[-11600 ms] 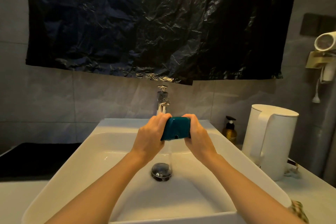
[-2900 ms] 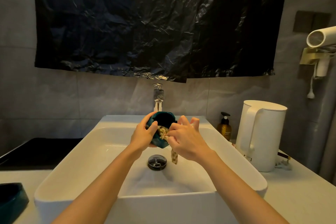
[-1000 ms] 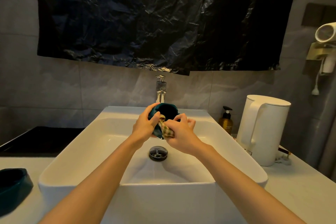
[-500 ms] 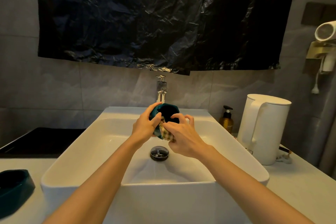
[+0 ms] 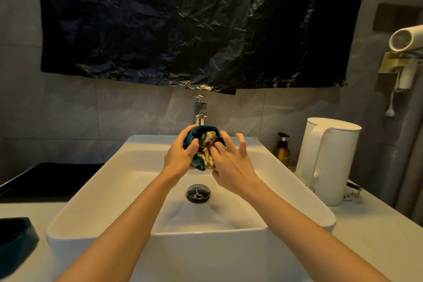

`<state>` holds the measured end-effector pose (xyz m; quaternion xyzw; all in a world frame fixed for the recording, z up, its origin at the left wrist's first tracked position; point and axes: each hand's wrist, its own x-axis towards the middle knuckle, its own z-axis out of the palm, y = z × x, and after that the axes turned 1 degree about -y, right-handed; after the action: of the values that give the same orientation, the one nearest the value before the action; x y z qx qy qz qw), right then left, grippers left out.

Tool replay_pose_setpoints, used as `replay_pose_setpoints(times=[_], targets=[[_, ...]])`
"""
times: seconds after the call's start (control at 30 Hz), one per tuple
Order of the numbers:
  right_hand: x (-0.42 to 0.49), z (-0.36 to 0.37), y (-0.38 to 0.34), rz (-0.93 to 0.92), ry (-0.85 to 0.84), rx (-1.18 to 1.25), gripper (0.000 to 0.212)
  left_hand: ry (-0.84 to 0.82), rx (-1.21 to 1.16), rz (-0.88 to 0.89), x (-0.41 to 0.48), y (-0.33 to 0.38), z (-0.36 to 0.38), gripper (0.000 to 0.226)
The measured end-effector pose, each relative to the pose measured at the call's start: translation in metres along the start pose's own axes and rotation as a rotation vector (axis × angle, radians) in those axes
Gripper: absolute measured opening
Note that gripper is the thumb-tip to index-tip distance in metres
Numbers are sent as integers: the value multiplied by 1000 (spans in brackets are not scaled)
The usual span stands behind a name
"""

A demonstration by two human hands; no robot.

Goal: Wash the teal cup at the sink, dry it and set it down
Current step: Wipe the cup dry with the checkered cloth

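Drying step: left hand (image 5: pixel 180 154) clamped round the teal cup (image 5: pixel 191 138), right hand (image 5: pixel 231 166) poking a checkered cloth (image 5: pixel 207 144) inside, fingers splayed. Next up, I'd guess: wipe the outside.

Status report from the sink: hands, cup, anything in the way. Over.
Left hand grips teal cup over sink. Right hand presses checked cloth into cup. No water from tap, nothing blocking.

Teal cup (image 5: pixel 198 166): interior hidden by checked cloth (image 5: pixel 207 146). Dark dish (image 5: pixel 16 240), 8 o'clock: cut by edge. Hair dryer (image 5: pixel 407 38), 2 o'clock: cut off. Bottle (image 5: pixel 283 152) label: illegible.
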<state>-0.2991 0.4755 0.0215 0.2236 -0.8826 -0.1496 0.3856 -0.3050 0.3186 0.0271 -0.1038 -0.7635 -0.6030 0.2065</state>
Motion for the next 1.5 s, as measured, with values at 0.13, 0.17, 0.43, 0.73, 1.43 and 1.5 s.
replay_pose_setpoints(times=[0.13, 0.17, 0.43, 0.73, 1.43, 1.5], targets=[[0, -8, -7, -57, -96, 292, 24, 80, 40, -16, 2, -4, -4, 34], [0, -9, -8, -46, -117, 401, 23, 82, 41, -19, 2, -5, -5, 33], [7, -13, 10, 366, 214, 1053, 18, 50, -65, -62, 4, -1, -2, 36], [10, -5, 41, 988, 357, 971, 11, 27, 47, -23, 6, -6, -3, 36], [11, 0, 15, 714, 44, 1403, 38, -4, 46, 102, 20, -4, -8, 35], [11, 2, 16, 831, -1, 1411, 55, -12, 92, 152, 18, -3, -5, 37]])
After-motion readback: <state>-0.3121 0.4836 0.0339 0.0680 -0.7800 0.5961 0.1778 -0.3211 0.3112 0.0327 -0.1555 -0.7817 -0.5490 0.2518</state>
